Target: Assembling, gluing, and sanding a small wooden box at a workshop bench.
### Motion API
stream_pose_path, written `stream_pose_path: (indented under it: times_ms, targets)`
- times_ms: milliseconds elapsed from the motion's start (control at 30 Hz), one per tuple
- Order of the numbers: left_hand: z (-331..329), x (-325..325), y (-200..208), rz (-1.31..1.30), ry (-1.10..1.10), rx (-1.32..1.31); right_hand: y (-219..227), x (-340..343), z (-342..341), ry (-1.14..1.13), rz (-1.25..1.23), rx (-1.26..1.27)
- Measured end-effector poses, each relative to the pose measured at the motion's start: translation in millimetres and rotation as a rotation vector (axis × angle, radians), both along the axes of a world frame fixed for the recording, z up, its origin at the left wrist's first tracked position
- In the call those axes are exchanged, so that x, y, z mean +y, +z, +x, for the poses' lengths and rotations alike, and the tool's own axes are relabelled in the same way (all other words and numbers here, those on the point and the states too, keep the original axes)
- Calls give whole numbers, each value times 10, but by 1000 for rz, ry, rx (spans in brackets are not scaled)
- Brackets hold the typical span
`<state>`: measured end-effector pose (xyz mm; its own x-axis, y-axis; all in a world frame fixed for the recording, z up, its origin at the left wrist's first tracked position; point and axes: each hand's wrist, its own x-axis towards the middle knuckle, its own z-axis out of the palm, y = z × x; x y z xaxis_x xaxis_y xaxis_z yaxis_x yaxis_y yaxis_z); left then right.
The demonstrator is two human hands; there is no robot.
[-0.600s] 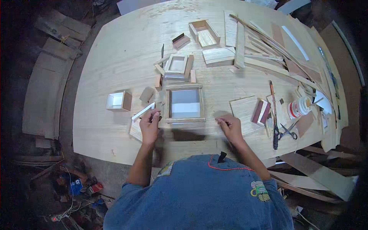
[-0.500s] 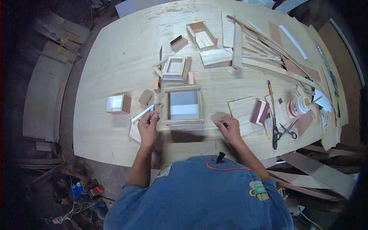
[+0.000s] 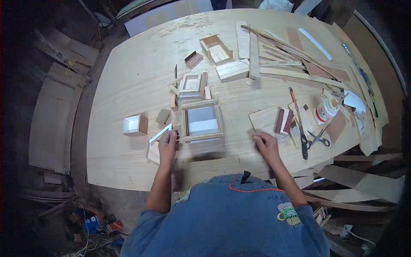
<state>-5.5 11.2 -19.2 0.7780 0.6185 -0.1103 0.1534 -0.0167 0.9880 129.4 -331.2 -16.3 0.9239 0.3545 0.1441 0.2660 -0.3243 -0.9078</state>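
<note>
A square wooden frame (image 3: 183, 124) with layered edges and a pale panel inside lies on the table before me, between my hands and touched by neither. To its left, my left hand (image 3: 168, 147) is closed, fingers curled, beside a thin white-edged strip (image 3: 160, 133). Anything inside those fingers is hidden. My right hand (image 3: 267, 145) hovers right of the frame with its fingers drawn together; what they hold, if anything, does not show. Closest to that hand are a thin wooden board (image 3: 261, 119) and a dark red block with a white stripe (image 3: 283, 121).
A small open box (image 3: 136, 125) sits left. Beyond the frame are a smaller frame (image 3: 190, 84), an open wooden tray (image 3: 216, 48) and a wooden block (image 3: 232, 71). Scissors (image 3: 318, 138), a thin saw-like tool (image 3: 302, 132), a white jar (image 3: 326, 111) and wood strips (image 3: 299, 77) crowd the right.
The view has shifted a little. My right hand has moved right, away from the frame, and my left hand has drawn slightly toward me. The frame stays on the table.
</note>
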Motion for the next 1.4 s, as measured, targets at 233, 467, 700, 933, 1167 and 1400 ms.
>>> stream_pose_path:
  times_ms: [233,467,700,933,1167,1400]
  targets:
    - [255,-128,255,-159,-116,152,-192,548,33,148,88,138]
    - [409,-86,263,-204,-132,266,-218,885,182,194,394,694]
    - [465,18,54,-265,-225,279,-94,914,227,159,341,761]
    - [438,-69,109,-244,-262,250,-93,883,244,132,289,736]
    - [416,-126,183,-251,-238,222,-223,839,212,165,280,604]
    - [393,19,19,-235,-262,266,-109,817,136,203,357,568]
